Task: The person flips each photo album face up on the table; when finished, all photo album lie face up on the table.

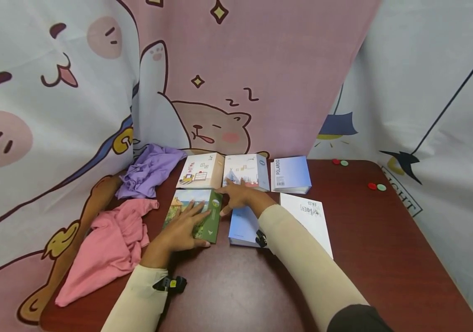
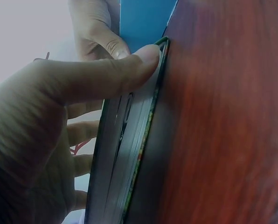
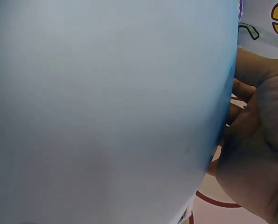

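A thick photo album [image 1: 213, 216] with a green spine and a landscape cover lies flat on the table. My left hand [image 1: 182, 226] rests on its cover with fingers spread, the thumb along its near edge. In the left wrist view the thumb [image 2: 115, 70] lies across the page edges of the album [image 2: 129, 154]. My right hand [image 1: 236, 196] reaches over a blue album [image 1: 242, 226], its fingers extended at the far right corner of the green-spined one. The blue cover [image 3: 115, 102] fills most of the right wrist view, hiding part of the right hand's fingers.
Behind stand in a row a cream album [image 1: 199, 168], a white illustrated album [image 1: 246, 168] and a blue POLAROID album [image 1: 292, 173]. A white album [image 1: 313, 219] lies right. Purple cloth [image 1: 151, 170] and pink cloth [image 1: 111, 240] lie left. Small red discs [image 1: 372, 186] and green discs [image 1: 381, 187] sit far right.
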